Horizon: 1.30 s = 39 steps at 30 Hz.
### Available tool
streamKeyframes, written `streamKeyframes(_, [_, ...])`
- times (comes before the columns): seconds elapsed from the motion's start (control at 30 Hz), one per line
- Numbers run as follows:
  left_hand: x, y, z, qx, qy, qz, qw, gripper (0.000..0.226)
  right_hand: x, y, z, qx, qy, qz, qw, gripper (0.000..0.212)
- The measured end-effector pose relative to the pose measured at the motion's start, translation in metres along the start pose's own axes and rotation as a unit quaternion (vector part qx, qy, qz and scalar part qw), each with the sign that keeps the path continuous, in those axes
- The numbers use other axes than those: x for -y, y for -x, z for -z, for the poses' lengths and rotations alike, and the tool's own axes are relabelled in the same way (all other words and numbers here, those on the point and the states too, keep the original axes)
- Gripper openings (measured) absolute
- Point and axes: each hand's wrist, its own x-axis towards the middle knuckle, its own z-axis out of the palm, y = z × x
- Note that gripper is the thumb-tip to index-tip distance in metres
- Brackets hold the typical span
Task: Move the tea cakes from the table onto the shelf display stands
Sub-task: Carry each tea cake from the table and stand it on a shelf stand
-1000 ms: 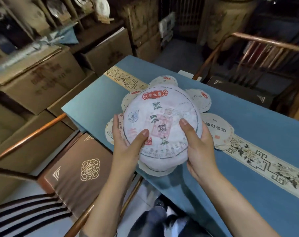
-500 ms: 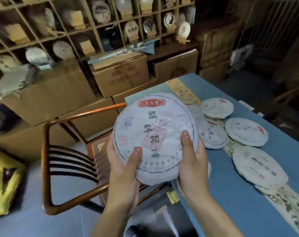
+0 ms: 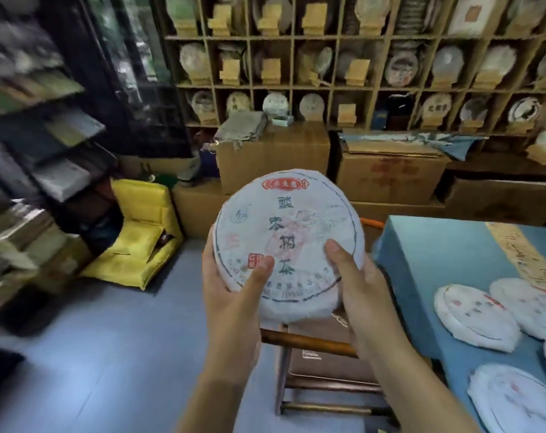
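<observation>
- Since a second ago the view has swung left from the tabletop [image 3: 437, 245] to face the shelf [image 3: 374, 85]; the held tea cake [image 3: 288, 248] has come off the tabletop and is now in the air in front of the cardboard boxes [image 3: 274, 157].
- Left hand [image 3: 231, 295] grip: thumb lies on the cake's printed face, fingers curl under its lower left edge.
- Right hand [image 3: 362, 292] grip: thumb on the face, fingers wrapped behind the lower right edge. Both hands hold the one cake, tilted face-up toward the camera.
- Held cake is white-wrapped, with a red label at top and dark characters down the middle.
- Remaining tea cakes [image 3: 474, 310] lie flat on the blue tabletop at lower right, well apart from the held one.
- Shelf cubbies hold upright cakes on wooden display stands [image 3: 346, 114]; some stands carry no cake.
- Wooden chair [image 3: 315, 342] sits below the hands, beside the tabletop edge.
- Yellow bag [image 3: 134, 245] on the floor at left.
</observation>
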Motion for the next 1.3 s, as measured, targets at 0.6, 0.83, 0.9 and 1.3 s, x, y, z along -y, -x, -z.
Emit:
streamKeyframes(0.6, [-0.135, -0.165, 0.232, -0.064, -0.015, -0.127, 0.990, 0.082, -0.047, -0.098, -0.322, 0.137, -0.080, 0.087, 0.983, 0.073])
streamKeyframes(0.83, [-0.127, -0.290, 0.247, -0.014, -0.075, -0.111, 0.991, 0.078, -0.055, -0.209, -0.367, 0.081, -0.108, 0.115, 0.984, 0.078])
streamKeyframes(0.9, [-0.127, -0.332, 0.249, -0.019, -0.085, -0.107, 0.990, 0.085, -0.054, -0.249, -0.380, 0.076, -0.121, 0.122, 0.982, 0.080])
streamKeyframes(1.3, [-0.132, -0.549, 0.246, 0.032, -0.024, -0.145, 0.989, 0.071, -0.040, -0.438, -0.453, 0.066, -0.138, 0.159, 0.975, 0.080])
